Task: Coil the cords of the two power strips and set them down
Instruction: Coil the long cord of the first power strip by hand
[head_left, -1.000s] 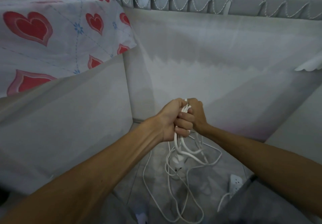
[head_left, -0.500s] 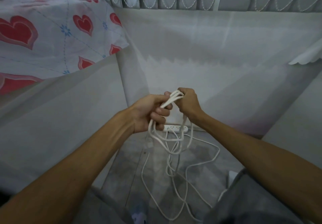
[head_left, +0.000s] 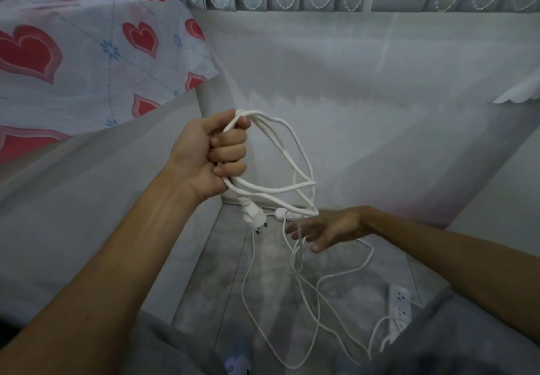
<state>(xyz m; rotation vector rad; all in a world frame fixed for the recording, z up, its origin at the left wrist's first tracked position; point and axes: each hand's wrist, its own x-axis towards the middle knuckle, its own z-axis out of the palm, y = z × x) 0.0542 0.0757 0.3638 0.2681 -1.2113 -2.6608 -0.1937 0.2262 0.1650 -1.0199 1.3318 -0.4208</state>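
While the left hand [head_left: 216, 152] is gripping the coil [head_left: 287, 152], the right hand [head_left: 324, 227], open below it, should be drawing loose cord [head_left: 373, 253] up in even loops.

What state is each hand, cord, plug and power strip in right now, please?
left hand: grips the coiled loops.
right hand: open, fingers spread by the loose cord.
coiled loops: gathered, hanging from the left hand.
plug: unplugged, dangling.
loose cord: uncoiled, trailing to the floor.
power strip: lying on the floor.
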